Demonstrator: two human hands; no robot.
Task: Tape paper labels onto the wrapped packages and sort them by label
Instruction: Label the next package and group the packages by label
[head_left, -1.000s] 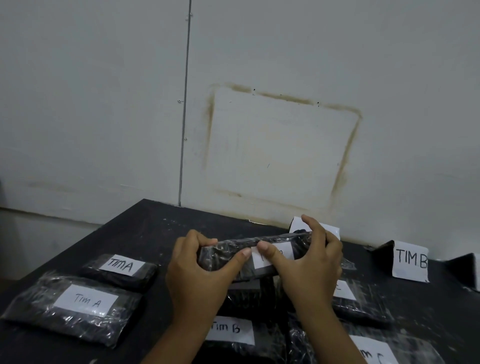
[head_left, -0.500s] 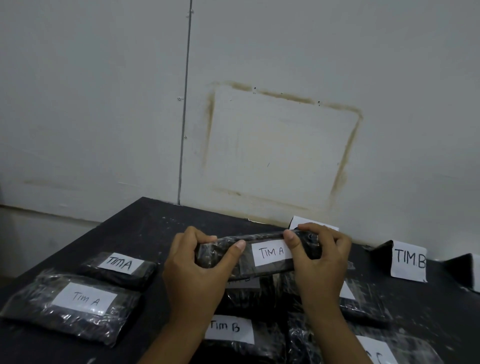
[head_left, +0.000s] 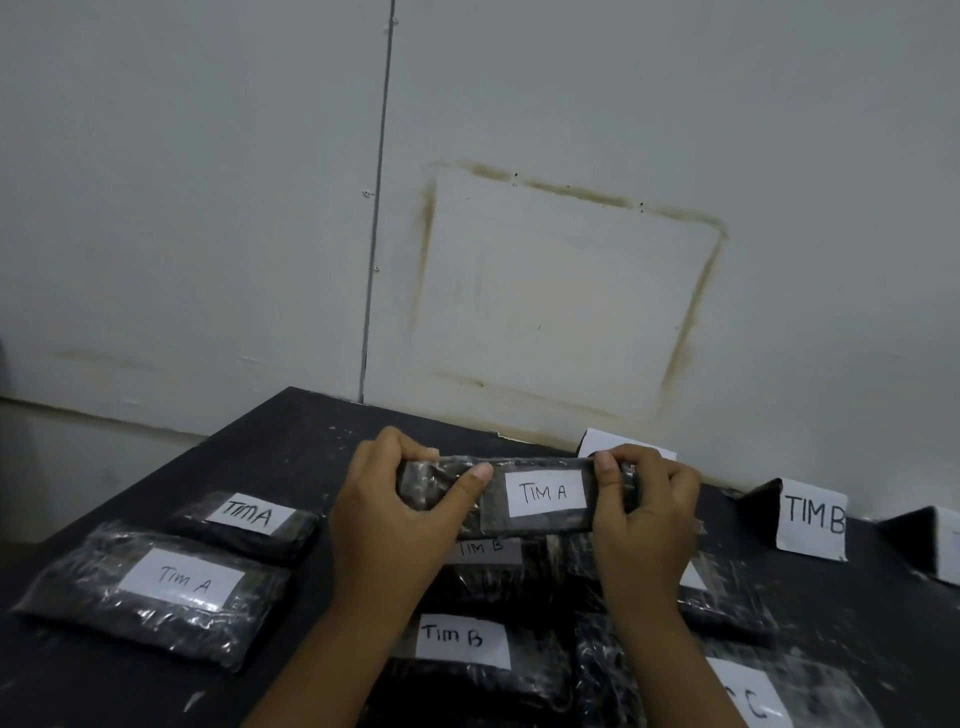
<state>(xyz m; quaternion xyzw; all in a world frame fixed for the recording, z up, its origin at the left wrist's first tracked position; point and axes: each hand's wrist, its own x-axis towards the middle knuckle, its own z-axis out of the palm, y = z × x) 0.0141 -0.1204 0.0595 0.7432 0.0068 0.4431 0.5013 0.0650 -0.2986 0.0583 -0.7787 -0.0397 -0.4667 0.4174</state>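
A black plastic-wrapped package with a white "TIM A" label is held up above the table, label facing me. My left hand grips its left end, thumb across the front. My right hand grips its right end, thumb beside the label. Two wrapped packages labelled "TIM A" lie on the table at the left. Below the held one lie packages labelled "TIM B" and one with a "C" label, partly hidden by my arms.
The black table meets a grey wall at the back. Folded standing signs line the wall side: one reading "TIM B", another cut off at the right edge, and a white one behind my right hand.
The held package has been turned so its "TIM A" label faces me fully; my right thumb slid off the label to its right edge. Both hands stayed on the package's ends.
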